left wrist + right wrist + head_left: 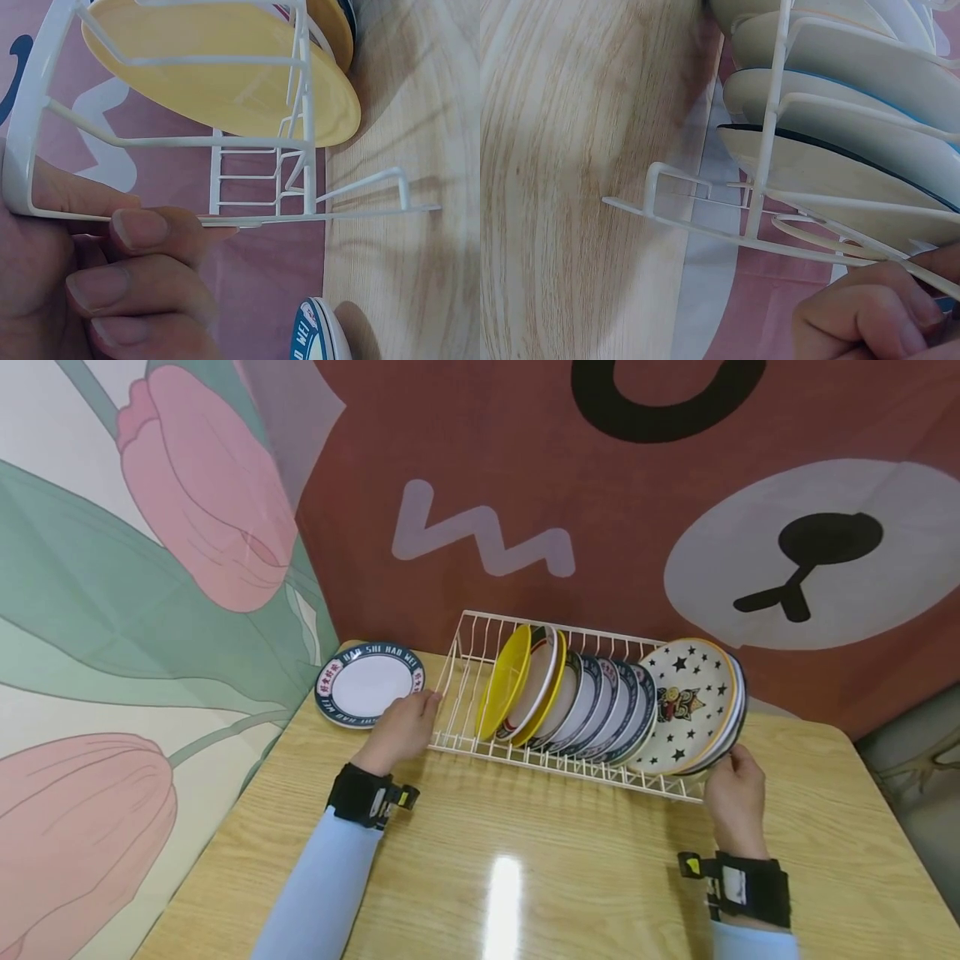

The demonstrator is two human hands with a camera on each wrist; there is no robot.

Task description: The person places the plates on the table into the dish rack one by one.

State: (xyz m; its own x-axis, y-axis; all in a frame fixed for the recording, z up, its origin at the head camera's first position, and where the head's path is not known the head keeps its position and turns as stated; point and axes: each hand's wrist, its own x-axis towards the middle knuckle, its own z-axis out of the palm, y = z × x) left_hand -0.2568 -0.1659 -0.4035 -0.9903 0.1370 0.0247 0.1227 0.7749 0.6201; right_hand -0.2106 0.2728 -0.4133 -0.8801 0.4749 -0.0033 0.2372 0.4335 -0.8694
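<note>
A white wire dish rack holds several plates standing on edge. A yellow plate leans nearest its left end, blue-rimmed plates fill the middle, and a star-patterned plate leans at the right. My left hand grips the rack's left end; in the left wrist view the thumb and curled fingers pinch its end wire. At the opposite end my right hand grips the rack's right end wire, its fingers curled there in the right wrist view, beside the outermost plate.
Left of the rack, a blue-rimmed white plate lies flat on the wooden table, with at least one more beneath it. A printed cloth hangs close behind the rack. Another printed cloth borders the table's left side.
</note>
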